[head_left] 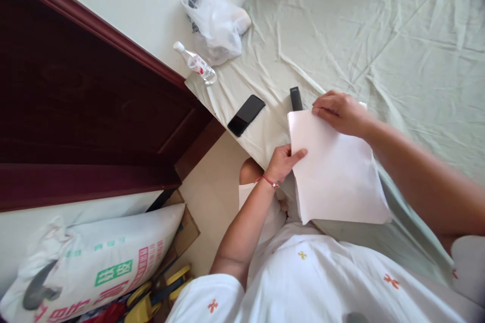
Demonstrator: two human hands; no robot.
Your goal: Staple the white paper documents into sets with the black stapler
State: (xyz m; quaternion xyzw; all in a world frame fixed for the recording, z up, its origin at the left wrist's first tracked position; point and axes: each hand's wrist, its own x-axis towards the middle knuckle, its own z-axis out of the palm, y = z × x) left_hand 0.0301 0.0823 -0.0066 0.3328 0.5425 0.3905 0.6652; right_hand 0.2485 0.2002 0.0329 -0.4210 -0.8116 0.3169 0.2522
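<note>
A stack of white paper sheets lies over the edge of the cloth-covered surface, close to my body. My left hand grips its left edge, thumb on top and the other fingers hidden underneath. At the far edge of the stack, my right hand pinches the paper with bent fingers, the palm turned down over it. A red string bracelet circles my left wrist. Just beyond the paper's upper left corner a dark, narrow object sticks out, partly covered by the sheets.
On the pale green cloth lie a black phone, a clear bottle and a white plastic bag. A dark red wooden door stands at left. Below it are a large white sack and yellow items.
</note>
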